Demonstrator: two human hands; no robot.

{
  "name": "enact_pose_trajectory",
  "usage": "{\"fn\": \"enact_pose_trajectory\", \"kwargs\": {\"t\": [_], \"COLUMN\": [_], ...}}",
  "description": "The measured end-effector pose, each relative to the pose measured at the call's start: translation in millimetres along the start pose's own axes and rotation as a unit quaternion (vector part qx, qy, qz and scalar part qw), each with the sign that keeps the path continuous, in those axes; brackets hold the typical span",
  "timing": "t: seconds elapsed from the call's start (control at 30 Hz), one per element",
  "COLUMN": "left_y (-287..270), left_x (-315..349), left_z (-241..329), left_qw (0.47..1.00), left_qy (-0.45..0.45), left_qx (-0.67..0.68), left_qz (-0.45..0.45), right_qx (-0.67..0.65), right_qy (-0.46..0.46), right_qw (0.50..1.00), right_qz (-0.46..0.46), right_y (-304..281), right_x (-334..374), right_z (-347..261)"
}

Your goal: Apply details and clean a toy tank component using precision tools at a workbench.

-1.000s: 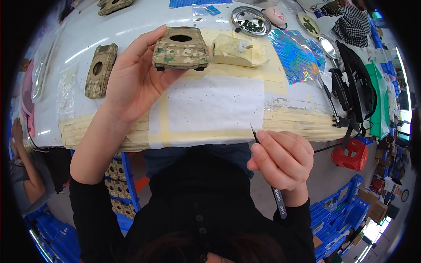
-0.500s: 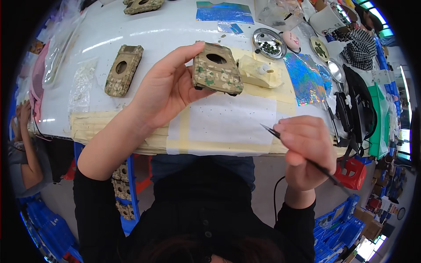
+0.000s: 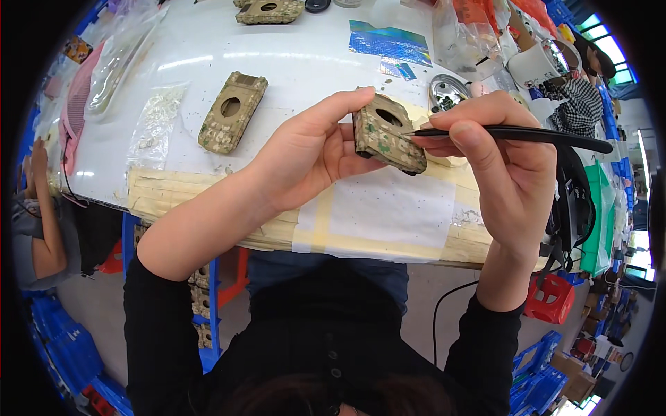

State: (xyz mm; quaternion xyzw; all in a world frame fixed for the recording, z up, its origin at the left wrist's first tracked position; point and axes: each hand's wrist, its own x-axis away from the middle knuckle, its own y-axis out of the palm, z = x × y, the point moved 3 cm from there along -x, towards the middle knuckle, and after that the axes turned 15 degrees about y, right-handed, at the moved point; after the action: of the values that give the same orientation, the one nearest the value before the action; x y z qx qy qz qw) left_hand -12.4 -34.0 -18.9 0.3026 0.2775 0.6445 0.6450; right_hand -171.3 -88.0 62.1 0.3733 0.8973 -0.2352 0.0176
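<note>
My left hand [image 3: 309, 149] is closed on a camouflage model tank hull [image 3: 378, 143], holding it tilted above the table. The hull has a round hole in its top. Pinched in my right hand [image 3: 510, 166] is a pair of black tweezers [image 3: 548, 134]. Their tip lies at the hull's top, beside the hole; whether it touches, or grips any small piece, I cannot tell. A second camouflage hull [image 3: 219, 130] rests on the white table to the left. Farther back sits another hull [image 3: 284, 14], partly cut off by the view's edge.
White paper [image 3: 388, 218] with tiny dark specks is taped along the table's near edge. Beyond my hands lie a shiny blue sheet [image 3: 388, 45] and a round metal dish [image 3: 447, 89]. A clear bag [image 3: 158, 128] lies at left, near another person's arm [image 3: 47, 225]. A green tray [image 3: 595, 222] stands right.
My right hand has moved up and away from me, bringing the tweezers from over the paper to the hull. The whole view has shifted, and the hull is turned a little.
</note>
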Motion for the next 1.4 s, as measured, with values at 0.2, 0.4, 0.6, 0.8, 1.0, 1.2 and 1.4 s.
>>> {"fn": "enact_pose_trajectory", "kwargs": {"t": [0.2, 0.4, 0.6, 0.8, 1.0, 1.2, 1.4], "left_y": [-1.0, 2.3, 0.1, -1.4, 1.7, -1.6, -0.5], "left_x": [1.5, 1.9, 0.4, 0.9, 1.6, 1.5, 1.3], "left_z": [1.0, 1.2, 0.3, 0.3, 1.2, 2.1, 1.9], "left_qw": [1.0, 0.999, 0.999, 0.999, 0.999, 1.0, 1.0], "left_qy": [0.004, 0.012, 0.011, 0.008, 0.013, 0.012, 0.015], "left_qx": [-0.006, -0.015, -0.018, -0.021, -0.018, -0.013, -0.008], "left_qz": [0.025, 0.046, 0.046, 0.038, 0.044, 0.016, 0.014], "right_qx": [0.025, 0.046, 0.053, 0.04, 0.003, 0.024, 0.037], "right_qy": [-0.005, -0.002, 0.011, 0.003, -0.004, -0.012, -0.018], "right_qw": [1.0, 0.999, 0.999, 0.999, 1.0, 1.0, 0.999], "right_qz": [-0.013, -0.01, -0.004, -0.008, 0.0, -0.005, -0.007], "right_y": [2.1, 2.3, 2.8, 2.8, 4.0, 3.4, 3.0], "right_x": [-4.0, -3.8, -2.4, -3.3, -3.3, -4.2, -4.5], "right_z": [-0.6, -0.2, -1.7, 1.0, 3.1, 2.6, 2.6]}}
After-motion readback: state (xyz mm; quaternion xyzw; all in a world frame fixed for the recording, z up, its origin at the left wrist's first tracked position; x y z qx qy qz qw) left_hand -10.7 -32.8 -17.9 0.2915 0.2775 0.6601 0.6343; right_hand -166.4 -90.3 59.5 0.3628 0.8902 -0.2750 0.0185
